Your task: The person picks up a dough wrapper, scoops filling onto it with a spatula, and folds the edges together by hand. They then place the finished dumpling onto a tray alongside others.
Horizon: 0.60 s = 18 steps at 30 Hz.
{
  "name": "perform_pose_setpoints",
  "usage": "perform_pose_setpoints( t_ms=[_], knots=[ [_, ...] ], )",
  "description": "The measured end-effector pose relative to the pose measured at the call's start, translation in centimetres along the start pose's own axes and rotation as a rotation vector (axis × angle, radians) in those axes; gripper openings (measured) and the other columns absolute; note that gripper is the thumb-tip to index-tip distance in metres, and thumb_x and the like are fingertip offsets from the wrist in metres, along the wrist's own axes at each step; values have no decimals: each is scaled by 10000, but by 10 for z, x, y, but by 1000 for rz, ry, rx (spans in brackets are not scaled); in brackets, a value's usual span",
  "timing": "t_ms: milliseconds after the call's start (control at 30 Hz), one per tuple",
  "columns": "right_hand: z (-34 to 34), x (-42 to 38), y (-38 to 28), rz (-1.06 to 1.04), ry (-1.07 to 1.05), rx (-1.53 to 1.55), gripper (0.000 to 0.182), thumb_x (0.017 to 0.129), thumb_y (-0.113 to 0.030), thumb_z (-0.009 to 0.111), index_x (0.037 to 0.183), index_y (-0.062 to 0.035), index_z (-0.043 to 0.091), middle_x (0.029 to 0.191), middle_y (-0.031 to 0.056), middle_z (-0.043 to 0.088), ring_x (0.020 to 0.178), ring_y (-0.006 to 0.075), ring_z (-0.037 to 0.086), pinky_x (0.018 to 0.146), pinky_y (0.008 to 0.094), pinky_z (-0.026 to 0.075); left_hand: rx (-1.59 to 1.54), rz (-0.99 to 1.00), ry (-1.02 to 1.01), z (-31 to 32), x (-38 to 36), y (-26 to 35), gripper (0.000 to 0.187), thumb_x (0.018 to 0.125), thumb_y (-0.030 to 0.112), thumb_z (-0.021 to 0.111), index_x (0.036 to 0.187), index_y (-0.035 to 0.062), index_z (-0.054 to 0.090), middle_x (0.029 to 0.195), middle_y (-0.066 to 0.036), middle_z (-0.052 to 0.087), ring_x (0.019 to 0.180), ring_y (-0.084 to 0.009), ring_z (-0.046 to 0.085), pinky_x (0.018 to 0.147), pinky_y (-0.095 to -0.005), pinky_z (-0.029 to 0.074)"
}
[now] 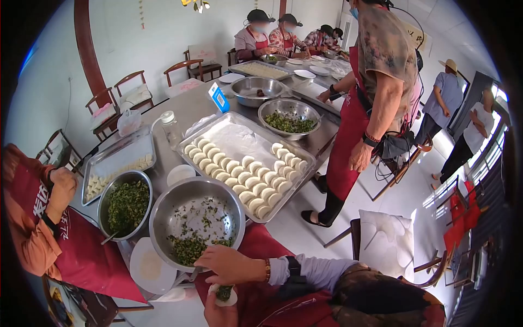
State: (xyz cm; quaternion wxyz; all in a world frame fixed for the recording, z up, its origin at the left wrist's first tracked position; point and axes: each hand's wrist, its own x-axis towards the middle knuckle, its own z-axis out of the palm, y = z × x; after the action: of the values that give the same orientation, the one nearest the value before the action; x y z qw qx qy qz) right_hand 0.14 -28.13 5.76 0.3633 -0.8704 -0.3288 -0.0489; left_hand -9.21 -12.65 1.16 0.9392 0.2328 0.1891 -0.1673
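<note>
My left hand cups a round white dumpling wrapper with a mound of chopped green filling on it. Just above it, my right hand is closed at the near rim of a large steel bowl, gripping a thin metal utensil, most of it covered by the fingers. Green filling lies in the bowl's near side, with scraps on its wall. Beyond the bowl, a metal tray bears rows of folded dumplings and a floury bare patch.
A white plate sits left of the bowl, below a fuller filling bowl. A person in an orange sleeve is at the left. Another person stands right of the table, near a cushioned chair. More people sit at the far end.
</note>
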Motion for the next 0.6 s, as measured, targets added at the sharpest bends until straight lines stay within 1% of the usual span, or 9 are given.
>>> perform_pose_setpoints(
  t_ms=[67, 167, 267, 367, 467, 567, 600],
  knots=[
    [-11, -10, 0, 42, -13, 96, 497, 760, -261, 698, 1182, -32, 570, 1076, 133, 612, 1064, 294, 537, 907, 385, 449, 25, 2, -5, 7, -3, 1, 338, 959, 159, 384, 1238, -22, 444, 1223, -159, 548, 1112, -290, 564, 955, -437, 486],
    [-30, -28, -6, 42, 98, 191, 469, 784, -247, 688, 1182, -31, 568, 1124, 136, 603, 1097, 297, 525, 932, 397, 437, 58, -8, -24, 8, -3, 0, 337, 966, 165, 377, 1235, -28, 443, 1220, -156, 548, 1108, -281, 566, 949, -426, 487],
    [-45, -49, -12, -45, 117, 246, 476, 738, -206, 712, 1167, -48, 576, 1154, 108, 598, 1104, 290, 523, 967, 403, 417, 97, -22, -114, 20, -2, 2, 337, 975, 164, 360, 1239, -30, 441, 1218, -149, 545, 1098, -261, 568, 929, -413, 494],
    [-49, -64, -21, -247, 61, 235, 418, 747, -184, 702, 1136, -76, 592, 1205, 75, 577, 1134, 280, 506, 962, 411, 424, 79, -9, -10, 35, -4, 1, 334, 978, 153, 345, 1242, -28, 441, 1207, -140, 543, 1083, -234, 570, 893, -395, 510],
    [-44, -71, -21, -266, 91, 146, 334, 753, -170, 691, 1067, -87, 613, 1246, 55, 554, 1166, 273, 486, 957, 408, 429, 121, -83, -67, 51, -6, 0, 328, 988, 151, 327, 1244, -18, 442, 1194, -127, 537, 1073, -214, 570, 870, -368, 522],
    [-39, -73, -15, -285, 144, 144, 226, 764, -169, 682, 966, -84, 628, 1235, 41, 557, 1169, 277, 481, 956, 406, 430, 108, -158, -115, 48, -17, 6, 239, 973, 137, 469, 1137, -6, 566, 1121, -108, 626, 1037, -223, 597, 903, -339, 491],
    [-39, -73, -14, -286, 140, 157, 203, 764, -169, 683, 941, -84, 630, 1234, 39, 558, 1167, 278, 481, 956, 407, 431, 107, -161, -113, 46, -17, 5, 246, 978, 145, 460, 1142, -3, 566, 1126, -108, 624, 1036, -220, 597, 894, -333, 492]
  ],
)
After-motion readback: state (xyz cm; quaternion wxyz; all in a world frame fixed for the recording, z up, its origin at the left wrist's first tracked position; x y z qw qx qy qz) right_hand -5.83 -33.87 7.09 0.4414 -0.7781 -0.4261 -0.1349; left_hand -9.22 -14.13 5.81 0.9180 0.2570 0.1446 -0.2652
